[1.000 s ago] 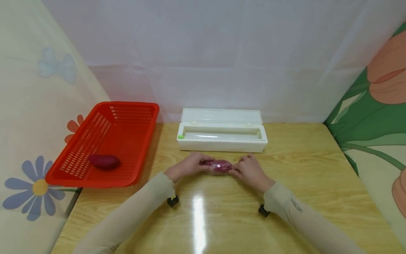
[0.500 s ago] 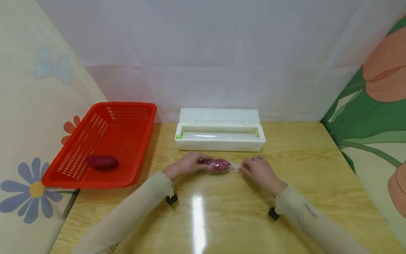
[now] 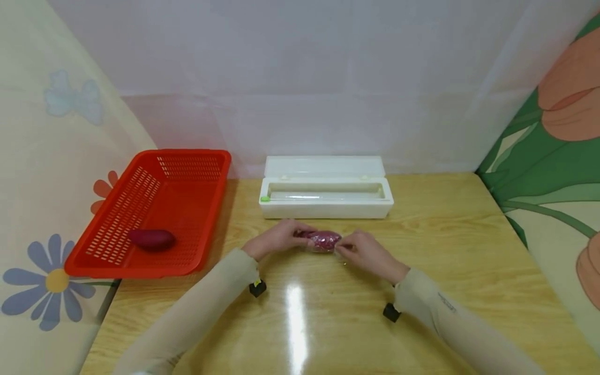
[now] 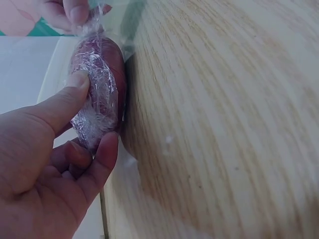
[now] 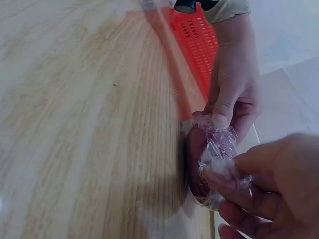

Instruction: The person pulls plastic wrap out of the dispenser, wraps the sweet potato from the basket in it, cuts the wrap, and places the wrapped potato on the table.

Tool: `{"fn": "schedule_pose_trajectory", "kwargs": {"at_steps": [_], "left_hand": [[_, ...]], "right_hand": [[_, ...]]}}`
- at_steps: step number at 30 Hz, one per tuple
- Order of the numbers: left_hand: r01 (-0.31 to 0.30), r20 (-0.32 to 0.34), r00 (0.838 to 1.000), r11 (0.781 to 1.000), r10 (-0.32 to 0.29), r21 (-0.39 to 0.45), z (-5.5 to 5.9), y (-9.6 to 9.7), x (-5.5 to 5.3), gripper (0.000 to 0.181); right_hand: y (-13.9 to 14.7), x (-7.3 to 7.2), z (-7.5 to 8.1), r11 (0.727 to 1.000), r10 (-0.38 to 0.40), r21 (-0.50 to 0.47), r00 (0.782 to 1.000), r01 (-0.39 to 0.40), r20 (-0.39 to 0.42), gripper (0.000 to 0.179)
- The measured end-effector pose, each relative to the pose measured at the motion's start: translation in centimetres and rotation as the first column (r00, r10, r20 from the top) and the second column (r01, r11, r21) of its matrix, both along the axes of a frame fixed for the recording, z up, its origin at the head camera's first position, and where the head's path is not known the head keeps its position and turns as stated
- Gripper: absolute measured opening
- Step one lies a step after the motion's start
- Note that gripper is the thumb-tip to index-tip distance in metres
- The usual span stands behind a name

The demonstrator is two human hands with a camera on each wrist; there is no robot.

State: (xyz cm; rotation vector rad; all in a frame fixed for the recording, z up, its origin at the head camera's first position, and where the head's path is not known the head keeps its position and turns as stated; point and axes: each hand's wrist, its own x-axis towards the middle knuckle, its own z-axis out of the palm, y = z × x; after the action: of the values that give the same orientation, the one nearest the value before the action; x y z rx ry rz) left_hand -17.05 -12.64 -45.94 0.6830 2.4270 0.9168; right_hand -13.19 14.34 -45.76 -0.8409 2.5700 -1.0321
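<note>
A purple sweet potato (image 3: 325,240), wrapped in crinkled cling film (image 4: 99,74), lies on the table between the two hands. My left hand (image 3: 281,237) grips its left end, the thumb pressing on the film and the fingers curled beneath. At the other end my right hand (image 3: 367,253) pinches a loose, bunched piece of film between thumb and fingers, clearest in the right wrist view. Part of the sweet potato is hidden by the fingers.
Behind the hands stands a white cling film box (image 3: 326,209), its lid raised and a roll inside. To the left, a red plastic basket (image 3: 220,208) holds another purple sweet potato (image 3: 152,239), unwrapped. The wooden table (image 3: 469,271) meets a white cloth at the back.
My right hand drew the film end out to the right, then came back against the sweet potato's right end. My left hand has kept its grip throughout.
</note>
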Motion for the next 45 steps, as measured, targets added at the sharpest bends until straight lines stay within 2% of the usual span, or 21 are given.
{"fn": "schedule_pose_trajectory", "kwargs": {"at_steps": [3,6,11,14,18,24,26,29,33,39,43,45], "left_hand": [[0.016,0.009,1.000,1.000,-0.016,-0.001,0.1,0.0,0.0,0.045],[0.024,0.008,1.000,1.000,-0.024,-0.006,0.3,-0.1,0.1,0.045],[0.020,0.002,1.000,1.000,-0.020,-0.023,0.3,-0.1,0.1,0.044],[0.032,-0.008,0.999,0.999,-0.032,-0.022,0.2,0.1,-0.1,0.045],[0.053,-0.017,0.998,0.998,-0.054,-0.015,0.1,0.3,-0.3,0.045],[0.032,0.002,0.999,0.999,-0.032,-0.018,0.1,0.4,-0.1,0.045],[0.025,-0.004,1.000,1.000,-0.025,-0.005,0.2,0.4,-0.1,0.044],[0.022,-0.013,1.000,1.000,-0.021,0.015,0.1,0.3,-0.1,0.043],[0.024,-0.016,1.000,0.999,-0.023,0.034,-0.2,0.3,0.2,0.044],[0.021,-0.005,1.000,0.999,-0.021,0.034,0.1,0.5,0.0,0.045],[0.022,0.007,1.000,1.000,-0.022,0.008,0.1,0.3,0.0,0.053],[0.005,0.019,1.000,1.000,-0.005,0.002,0.1,0.3,0.2,0.061]], "right_hand": [[0.0,-0.5,-0.1,0.999,0.020,-0.030,0.988,-0.016,0.156,0.023],[0.3,-0.9,-0.1,0.998,0.060,-0.034,0.978,-0.055,0.198,0.029],[0.7,-1.4,-0.2,0.993,0.120,-0.034,0.981,-0.116,0.151,0.032],[0.5,-1.5,-0.4,0.993,0.118,-0.043,0.978,-0.112,0.174,0.031],[-0.1,-1.4,-0.6,0.996,0.085,-0.007,0.985,-0.084,0.153,0.023],[-1.2,-1.1,-0.7,0.993,0.075,0.097,0.997,-0.074,-0.009,0.011],[-1.5,-1.0,-0.7,0.990,0.064,0.134,0.995,-0.053,-0.079,0.012],[-2.1,-0.9,-0.5,0.987,0.023,0.163,0.991,-0.001,-0.132,0.014],[-2.5,-1.0,-0.1,0.984,-0.015,0.175,0.992,0.037,-0.124,0.018],[-2.6,-2.2,0.8,0.981,0.001,0.195,0.998,0.010,-0.056,0.023],[-2.9,-2.3,1.5,0.975,0.002,0.222,1.000,0.003,-0.024,0.025],[-3.1,-2.3,1.6,0.973,0.002,0.232,1.000,0.003,-0.019,0.025]]}}
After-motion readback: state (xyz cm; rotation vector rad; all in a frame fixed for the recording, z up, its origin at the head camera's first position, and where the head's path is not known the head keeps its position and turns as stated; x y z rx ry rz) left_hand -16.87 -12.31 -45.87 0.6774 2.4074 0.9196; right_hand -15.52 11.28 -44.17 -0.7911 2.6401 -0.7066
